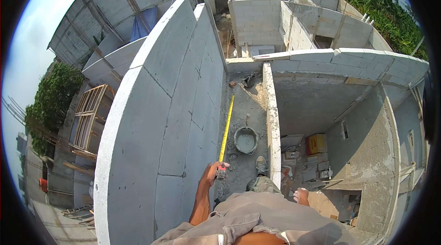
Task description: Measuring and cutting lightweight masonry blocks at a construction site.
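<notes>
My left hand [211,172] is closed around a tape measure [222,169] with a red and dark case, low beside the tall grey block wall. Its yellow blade [227,128] is drawn out and runs away from me along the narrow floor strip, close to the wall's foot. My right hand [302,196] hangs to the right, past the low wall, and holds nothing that I can see. Its fingers look loosely apart, partly hidden by their angle. A round bucket [245,140] with grey contents stands on the strip, right of the blade.
The tall wall [151,121] rises on my left, and a thin low wall [273,125] bounds the strip on the right. Beyond it lies a deep room holding a red and yellow box [316,144] and scattered materials. My shoe [261,165] is just nearer than the bucket. Rubble lies ahead.
</notes>
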`<action>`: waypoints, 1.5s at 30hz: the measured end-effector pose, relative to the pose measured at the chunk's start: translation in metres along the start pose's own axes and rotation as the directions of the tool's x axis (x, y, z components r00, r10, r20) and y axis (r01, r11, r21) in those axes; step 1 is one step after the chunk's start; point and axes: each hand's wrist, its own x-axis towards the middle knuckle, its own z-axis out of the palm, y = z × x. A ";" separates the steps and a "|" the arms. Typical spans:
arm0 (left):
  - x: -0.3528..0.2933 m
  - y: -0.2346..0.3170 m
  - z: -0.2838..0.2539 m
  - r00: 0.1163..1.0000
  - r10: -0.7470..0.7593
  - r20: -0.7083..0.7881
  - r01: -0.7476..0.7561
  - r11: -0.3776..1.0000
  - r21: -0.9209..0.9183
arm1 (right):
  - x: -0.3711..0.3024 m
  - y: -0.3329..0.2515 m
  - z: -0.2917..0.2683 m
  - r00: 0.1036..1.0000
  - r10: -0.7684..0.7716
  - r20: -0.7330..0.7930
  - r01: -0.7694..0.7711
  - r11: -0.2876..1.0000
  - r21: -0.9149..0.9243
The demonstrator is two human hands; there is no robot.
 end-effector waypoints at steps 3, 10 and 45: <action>0.028 0.033 0.017 1.000 0.012 -0.029 -0.011 1.000 0.009 | -0.018 -0.136 0.083 0.994 -0.108 -0.030 0.109 0.994 0.025; 0.057 0.119 0.033 0.982 0.107 -0.158 -0.092 0.990 0.104 | -0.070 -0.336 0.336 0.749 -0.349 0.563 0.490 0.863 -0.118; 0.211 0.351 0.015 0.749 0.087 -0.657 0.132 0.952 0.277 | -0.094 -0.678 0.832 0.255 -0.507 0.823 0.483 0.804 0.346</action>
